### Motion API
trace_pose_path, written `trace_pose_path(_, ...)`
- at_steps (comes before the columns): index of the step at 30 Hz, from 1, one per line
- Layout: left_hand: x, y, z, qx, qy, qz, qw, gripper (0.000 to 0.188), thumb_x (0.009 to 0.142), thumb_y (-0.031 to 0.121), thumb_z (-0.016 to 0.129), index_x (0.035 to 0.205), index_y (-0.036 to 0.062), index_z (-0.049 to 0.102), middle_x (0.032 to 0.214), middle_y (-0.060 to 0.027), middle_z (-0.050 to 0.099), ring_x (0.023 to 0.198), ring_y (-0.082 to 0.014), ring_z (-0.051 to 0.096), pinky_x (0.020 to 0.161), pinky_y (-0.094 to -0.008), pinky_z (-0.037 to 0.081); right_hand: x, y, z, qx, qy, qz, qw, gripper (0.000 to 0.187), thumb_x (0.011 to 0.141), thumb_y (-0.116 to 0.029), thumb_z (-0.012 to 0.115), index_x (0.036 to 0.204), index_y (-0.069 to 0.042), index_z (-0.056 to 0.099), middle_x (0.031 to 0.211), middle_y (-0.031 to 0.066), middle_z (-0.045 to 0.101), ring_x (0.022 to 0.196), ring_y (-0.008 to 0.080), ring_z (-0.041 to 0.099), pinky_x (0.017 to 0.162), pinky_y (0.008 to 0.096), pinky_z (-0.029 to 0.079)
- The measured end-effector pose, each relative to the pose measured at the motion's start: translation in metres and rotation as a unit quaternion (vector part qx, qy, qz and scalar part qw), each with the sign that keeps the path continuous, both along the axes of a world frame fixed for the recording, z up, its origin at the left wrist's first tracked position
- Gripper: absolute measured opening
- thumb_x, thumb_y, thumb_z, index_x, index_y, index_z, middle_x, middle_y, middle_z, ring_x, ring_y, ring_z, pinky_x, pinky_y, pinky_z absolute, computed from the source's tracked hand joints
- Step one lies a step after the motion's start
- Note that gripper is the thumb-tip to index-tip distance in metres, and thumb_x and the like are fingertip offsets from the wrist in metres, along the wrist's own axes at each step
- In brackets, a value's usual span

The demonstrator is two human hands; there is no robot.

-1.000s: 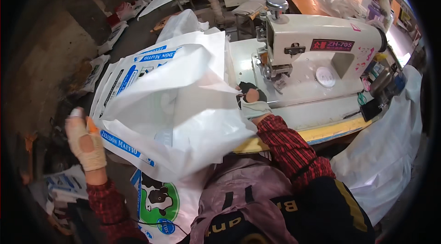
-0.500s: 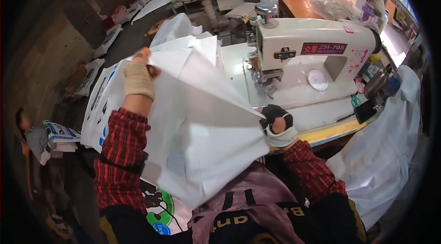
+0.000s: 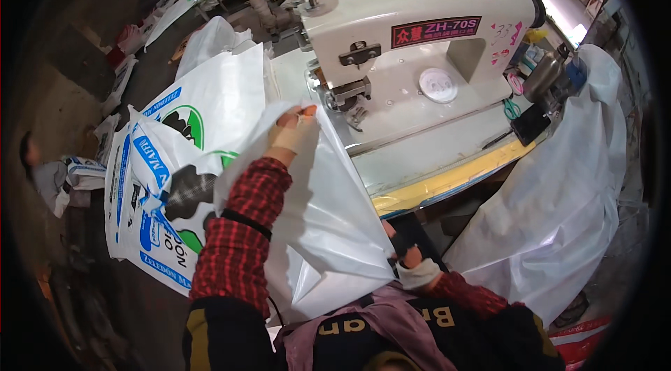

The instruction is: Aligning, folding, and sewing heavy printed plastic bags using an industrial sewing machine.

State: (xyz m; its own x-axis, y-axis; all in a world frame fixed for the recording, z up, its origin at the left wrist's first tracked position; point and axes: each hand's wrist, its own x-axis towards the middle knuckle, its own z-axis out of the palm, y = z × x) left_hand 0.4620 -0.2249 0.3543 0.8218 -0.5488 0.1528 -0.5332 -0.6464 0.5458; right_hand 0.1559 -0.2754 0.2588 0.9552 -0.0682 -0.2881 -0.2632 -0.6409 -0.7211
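Observation:
A white woven sack (image 3: 328, 217) is stretched between my two hands, its plain side up. My left hand (image 3: 293, 130) is closed on the sack's far corner, close to the sewing machine's needle end. My right hand (image 3: 412, 256), in a dark fingerless glove with a pale wrist wrap, pinches the near right edge by my lap. The off-white sewing machine (image 3: 391, 18) stands just beyond the sack. Printed white sacks (image 3: 224, 81) with blue bands and green-and-black pictures lie left of it, partly under my left forearm.
Yellow tape (image 3: 454, 175) runs along the table's front edge. Scissors (image 3: 512, 109), a dark phone-like object (image 3: 531, 125) and a metal bottle (image 3: 547, 74) sit right of the machine. A large white sheet (image 3: 559, 182) drapes at the right. A person (image 3: 49, 186) is at the far left.
My left hand has moved right, toward the machine, with the sack corner. My right hand has come nearer to my body. The view has shifted, with the machine now further left and larger.

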Motion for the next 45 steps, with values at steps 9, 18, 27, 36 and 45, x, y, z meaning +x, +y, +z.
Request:
trace_pose_path(9, 0.009, -0.023, -0.001, 0.057, -0.036, -0.117, 0.991, 0.040, 0.082, 0.036, 0.041, 0.104, 0.0079, 0.058, 0.105, -0.0167, 0.060, 0.100, -0.0368, 0.054, 0.086, -0.0429, 0.042, -0.038, -0.019, -0.063, -0.036, -0.037, 0.040, 0.998, 0.028, 0.089, -0.028, 0.038, 0.098, -0.008, 0.055, 0.080, 0.0112, 0.060, 0.071, 0.0253, 0.060, 0.060, 0.0389, 0.047)
trace_pose_path(18, -0.053, 0.008, 0.106, 0.503, 0.370, -0.224, 0.748, 0.049, 0.084, 0.033, 0.055, 0.121, 0.0004, 0.050, 0.104, -0.0140, 0.059, 0.095, -0.0141, 0.055, 0.084, -0.0279, 0.044, 0.085, -0.043, 0.055, -0.040, 0.058, -0.065, 0.995, 0.047, 0.083, -0.026, 0.045, 0.125, -0.008, 0.035, 0.074, 0.0221, 0.060, 0.064, 0.0359, 0.060, 0.056, 0.0441, 0.046)
trace_pose_path(27, -0.195, 0.084, 0.089, 0.418, 0.502, -0.481, 0.585, 0.049, 0.083, 0.043, 0.050, 0.114, 0.0053, 0.056, 0.104, -0.0168, 0.060, 0.092, -0.0282, 0.058, 0.084, -0.0294, 0.044, 0.074, -0.027, 0.074, -0.008, 0.104, -0.076, 0.992, 0.070, 0.083, -0.026, 0.045, 0.142, -0.013, 0.010, 0.077, 0.0256, 0.059, 0.069, 0.0403, 0.059, 0.058, 0.0464, 0.046)
trace_pose_path(36, -0.121, 0.099, 0.225, 0.695, 0.022, -0.327, 0.640, 0.026, 0.072, 0.034, 0.058, 0.084, 0.0127, 0.067, 0.075, -0.0055, 0.064, 0.076, -0.0280, 0.061, 0.075, -0.0385, 0.044, 0.108, -0.043, 0.069, -0.117, 0.035, -0.058, 0.991, 0.063, 0.081, -0.028, 0.049, 0.136, -0.013, 0.022, 0.089, 0.0249, 0.060, 0.080, 0.0410, 0.060, 0.067, 0.0455, 0.048)
trace_pose_path(45, -0.246, 0.034, 0.071, 0.448, 0.105, -0.517, 0.722, 0.013, 0.065, 0.019, 0.061, 0.073, 0.0130, 0.069, 0.075, -0.0127, 0.066, 0.072, -0.0318, 0.064, 0.060, -0.0403, 0.049, 0.124, -0.027, 0.063, -0.053, 0.038, -0.109, 0.992, 0.074, 0.079, -0.023, 0.052, 0.141, -0.014, 0.013, 0.083, 0.0247, 0.061, 0.076, 0.0397, 0.060, 0.064, 0.0434, 0.048)
